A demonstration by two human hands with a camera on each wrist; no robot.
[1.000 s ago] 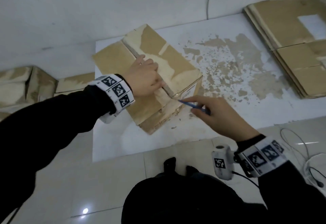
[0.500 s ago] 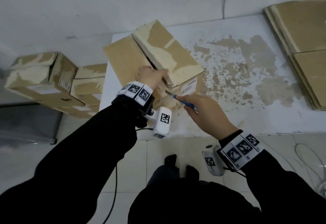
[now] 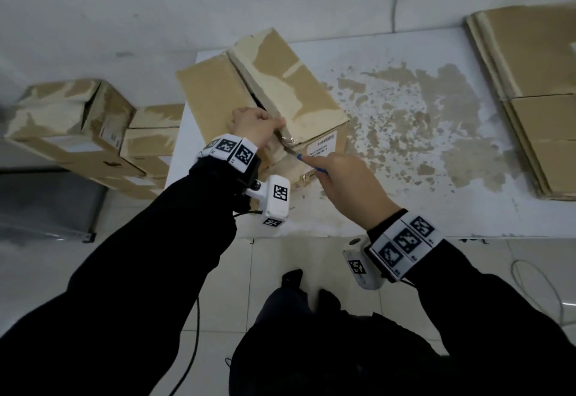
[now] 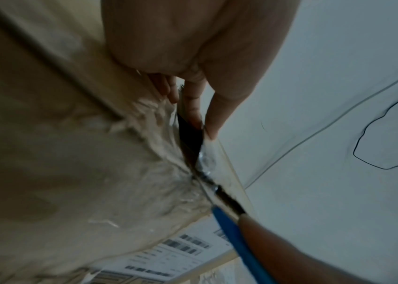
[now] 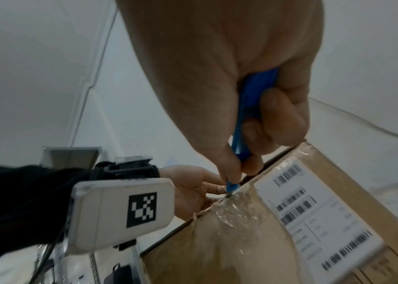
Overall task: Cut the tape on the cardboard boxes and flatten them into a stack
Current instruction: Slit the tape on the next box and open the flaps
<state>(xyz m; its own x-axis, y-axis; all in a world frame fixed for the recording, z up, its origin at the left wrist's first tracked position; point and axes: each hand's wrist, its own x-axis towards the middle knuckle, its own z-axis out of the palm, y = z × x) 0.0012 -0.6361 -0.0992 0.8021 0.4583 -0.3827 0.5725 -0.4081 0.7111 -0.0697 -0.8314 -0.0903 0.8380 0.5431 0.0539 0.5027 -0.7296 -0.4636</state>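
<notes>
Fingers (image 4: pixel 194 107) of your left hand (image 3: pixel 254 129) curl over the near end of the centre seam, hooked into the gap and gripping the edge of the right-hand flap of the cardboard box (image 3: pixel 265 106). Your right hand (image 3: pixel 349 183) is closed round the blue-handled cutter (image 5: pixel 244 123), thumb and fingers pinching the handle, with the blade tip at the crumpled clear tape (image 5: pixel 234 209) where the seam meets the labelled end face.

The box stands on the white tabletop (image 3: pixel 405 208), at its left side, just beside the edge. The top seam is already parted along its visible length; the flaps stand slightly apart. The step in hand is judged to be cutting the last tape at the near corner.

Next move: draw the blade through the remaining tape on the end face, cutting away from your left fingers, which lie close to the blade. Keep tension on the flap so the tape stays taut. Once the flaps are free, the box still has to be collapsed and laid on the flattened stack (image 3: pixel 530 84) at the right of the tabletop. More taped boxes (image 3: pixel 78 134) wait well apart on the left.
</notes>
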